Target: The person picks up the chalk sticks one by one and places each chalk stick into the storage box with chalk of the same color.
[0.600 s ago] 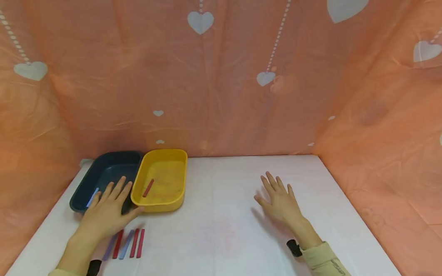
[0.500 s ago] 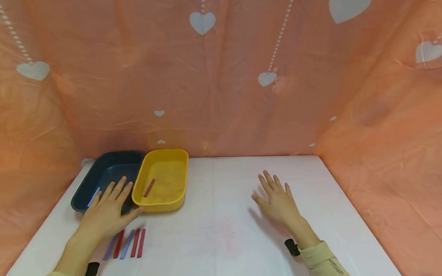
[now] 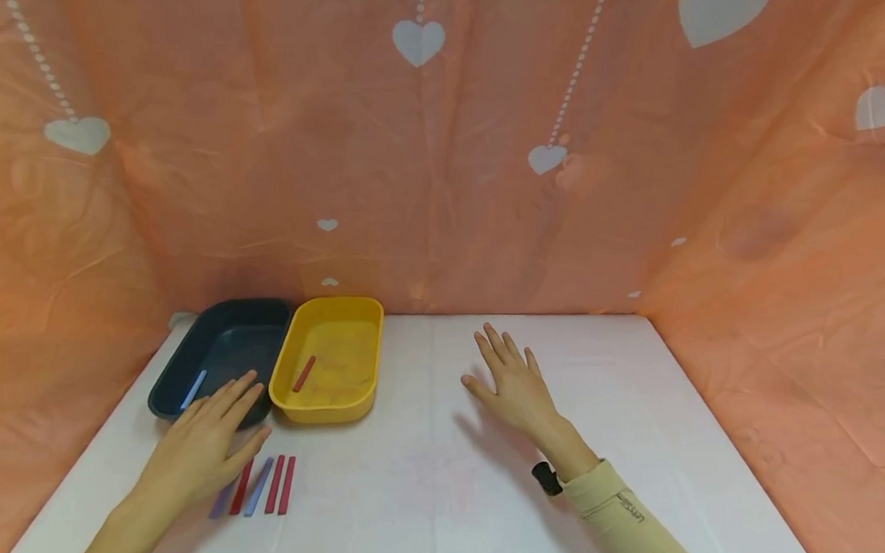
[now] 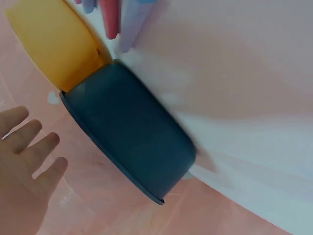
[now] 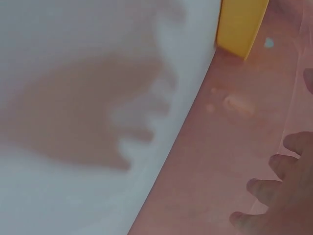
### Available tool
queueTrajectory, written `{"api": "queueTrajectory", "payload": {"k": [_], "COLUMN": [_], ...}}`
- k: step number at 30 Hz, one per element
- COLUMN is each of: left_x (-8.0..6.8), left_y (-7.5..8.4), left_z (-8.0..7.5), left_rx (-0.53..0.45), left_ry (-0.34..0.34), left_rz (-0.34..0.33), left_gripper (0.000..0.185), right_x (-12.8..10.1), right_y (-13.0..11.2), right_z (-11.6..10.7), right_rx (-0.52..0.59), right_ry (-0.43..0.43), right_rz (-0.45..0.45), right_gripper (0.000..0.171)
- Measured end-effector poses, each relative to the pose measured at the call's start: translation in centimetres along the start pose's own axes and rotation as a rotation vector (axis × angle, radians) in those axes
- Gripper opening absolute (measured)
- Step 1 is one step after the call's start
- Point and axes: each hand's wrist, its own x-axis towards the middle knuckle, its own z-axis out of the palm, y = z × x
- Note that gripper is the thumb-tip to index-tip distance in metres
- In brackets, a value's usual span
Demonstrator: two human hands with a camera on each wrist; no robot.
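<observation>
My left hand (image 3: 204, 448) hovers with fingers spread, overlapping the near edge of a dark blue tray (image 3: 165, 400) in the head view. Nothing is in its grasp; the left wrist view shows the spread fingers beside that tray. A light blue stick (image 3: 194, 389) lies inside the dark tray and a red stick (image 3: 304, 374) inside the yellow tray (image 3: 329, 414). Several chalk-like sticks (image 3: 258, 487), red, blue and purple, lie in a row near the left hand, which partly covers two of them. Over the table's right half, my right hand (image 3: 519, 393) is raised, fingers apart, holding nothing.
A white cloth (image 3: 395, 513) with faint coloured smudges covers the table. Orange sheeting with white hearts (image 3: 470, 225) rises behind the table and along both sides. The two trays stand side by side at the back left.
My right hand has moved left and slightly away from me. My left hand has drawn back a little toward me, showing more of the light blue stick. The head view has shifted slightly.
</observation>
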Motion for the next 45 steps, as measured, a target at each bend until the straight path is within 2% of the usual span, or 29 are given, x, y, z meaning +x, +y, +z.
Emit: {"api": "queueTrajectory", "payload": {"k": [3, 7, 12, 14, 16, 22, 24, 29, 35, 38, 45], "left_x": [-0.7, -1.7, -2.9, -3.3, -3.6, -4.4, -4.5, -4.6, -4.3, -4.3, -4.5], "left_y": [0.0, 0.0, -0.4, -0.7, -0.9, -1.5, -1.7, -2.5, -3.2, -3.4, -3.3], "left_z": [0.0, 0.0, 0.3, 0.5, 0.6, 1.1, 1.3, 2.0, 2.4, 2.5, 2.7], "left_rx": [-0.003, -0.045, -0.08, -0.087, -0.107, -0.197, -0.214, -0.231, -0.257, -0.266, -0.262], "left_ry": [0.084, 0.126, 0.224, 0.242, 0.207, -0.036, -0.054, -0.066, -0.193, -0.235, -0.255], "left_rz": [0.03, 0.016, 0.017, 0.01, -0.021, -0.17, -0.175, -0.139, -0.154, -0.156, -0.144], "left_gripper": [0.066, 0.059, 0.053, 0.05, 0.048, 0.041, 0.038, 0.031, 0.035, 0.036, 0.034], "right_x": [0.8, 1.8, 2.9, 3.4, 3.7, 4.5, 4.8, 5.7, 6.6, 7.1, 7.7], "right_y": [-1.2, -2.7, -4.5, -5.2, -5.9, -7.5, -8.0, -9.0, -10.1, -10.4, -11.0], "right_z": [0.6, 1.4, 2.6, 3.1, 3.7, 5.2, 5.5, 6.1, 6.7, 6.9, 7.4], "right_rx": [0.009, 0.017, 0.028, 0.042, 0.05, 0.052, 0.05, 0.022, -0.016, -0.023, -0.037], "right_ry": [-0.005, -0.027, -0.056, -0.075, -0.095, -0.141, -0.153, -0.188, -0.225, -0.244, -0.277], "right_rz": [-0.022, -0.052, -0.088, -0.097, -0.106, -0.124, -0.127, -0.126, -0.125, -0.123, -0.103], "right_gripper": [0.076, 0.077, 0.077, 0.077, 0.077, 0.077, 0.076, 0.076, 0.076, 0.075, 0.076]}}
